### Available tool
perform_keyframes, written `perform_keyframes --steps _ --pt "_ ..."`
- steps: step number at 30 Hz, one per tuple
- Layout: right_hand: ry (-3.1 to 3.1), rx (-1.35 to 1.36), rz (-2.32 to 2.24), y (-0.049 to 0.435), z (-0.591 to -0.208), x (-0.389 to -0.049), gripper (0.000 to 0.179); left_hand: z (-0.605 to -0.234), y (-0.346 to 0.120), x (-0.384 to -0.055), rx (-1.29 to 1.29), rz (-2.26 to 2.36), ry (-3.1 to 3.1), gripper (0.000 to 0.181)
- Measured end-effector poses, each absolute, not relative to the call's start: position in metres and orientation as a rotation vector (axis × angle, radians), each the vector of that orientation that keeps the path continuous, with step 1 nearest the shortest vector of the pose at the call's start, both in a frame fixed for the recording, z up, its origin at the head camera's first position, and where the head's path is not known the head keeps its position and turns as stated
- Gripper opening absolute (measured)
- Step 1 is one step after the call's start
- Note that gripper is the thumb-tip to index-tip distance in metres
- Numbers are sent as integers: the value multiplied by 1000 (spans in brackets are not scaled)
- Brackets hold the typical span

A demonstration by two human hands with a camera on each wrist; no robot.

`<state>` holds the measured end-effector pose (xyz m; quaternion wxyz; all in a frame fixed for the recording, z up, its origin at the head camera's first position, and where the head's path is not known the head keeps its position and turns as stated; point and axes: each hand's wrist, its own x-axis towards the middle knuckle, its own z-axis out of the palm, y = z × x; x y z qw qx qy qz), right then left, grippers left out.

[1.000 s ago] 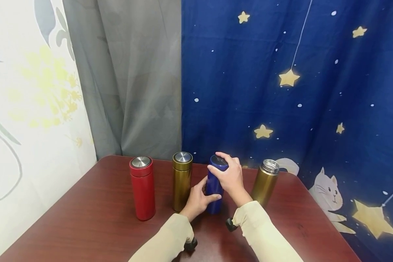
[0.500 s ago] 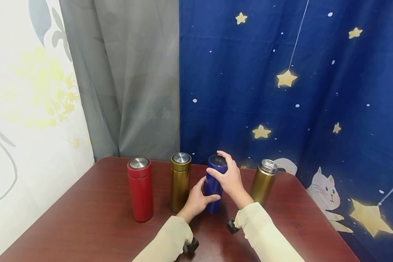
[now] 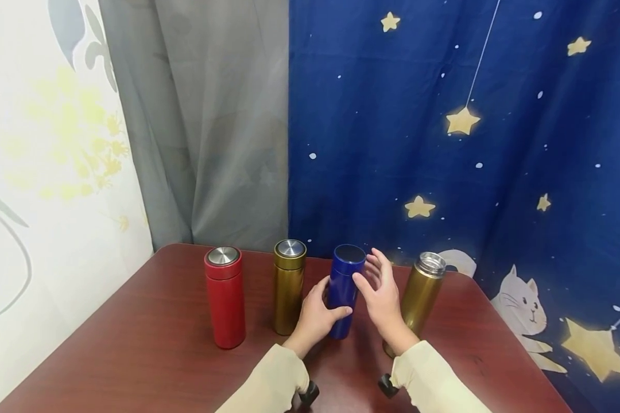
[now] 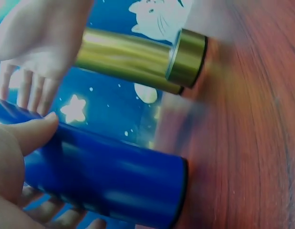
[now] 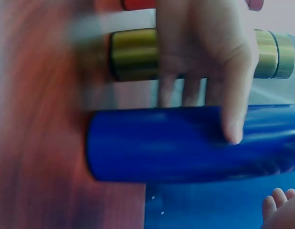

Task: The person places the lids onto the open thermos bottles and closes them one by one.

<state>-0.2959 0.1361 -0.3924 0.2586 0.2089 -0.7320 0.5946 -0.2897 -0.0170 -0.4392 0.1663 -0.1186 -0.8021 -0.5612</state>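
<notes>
A blue thermos bottle [image 3: 343,292] stands upright on the table, its dark-topped lid [image 3: 350,253] in place. My left hand [image 3: 317,315] grips its body from the left, thumb across the front; the fingers wrap behind, as the right wrist view also shows. Beside the upper right of the bottle is my right hand [image 3: 384,298], fingers loosely bent and holding nothing, thumb tip right at the bottle's edge. Behind the right wrist stands a gold thermos bottle [image 3: 425,289] with its steel mouth uncovered. A gold lid [image 4: 188,57] lies by its base in the left wrist view.
Left of the hands stand a capped gold thermos bottle [image 3: 289,287], close to my left fingers, and a capped red thermos bottle [image 3: 225,304] farther out. The reddish-brown table [image 3: 150,344] ends at a grey curtain [image 3: 227,143] and a blue star-patterned curtain [image 3: 372,143].
My right hand has come off the blue bottle's lid, moving right and down, so the lid's top is fully uncovered. My left hand keeps its hold on the body.
</notes>
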Motion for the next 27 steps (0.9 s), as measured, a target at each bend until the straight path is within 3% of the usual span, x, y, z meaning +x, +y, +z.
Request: perform_keyframes --steps 27 --pt "-2207 825 1365 211 -460 -257 45 -432 -11 -260 -59 -1743 -1865 31"
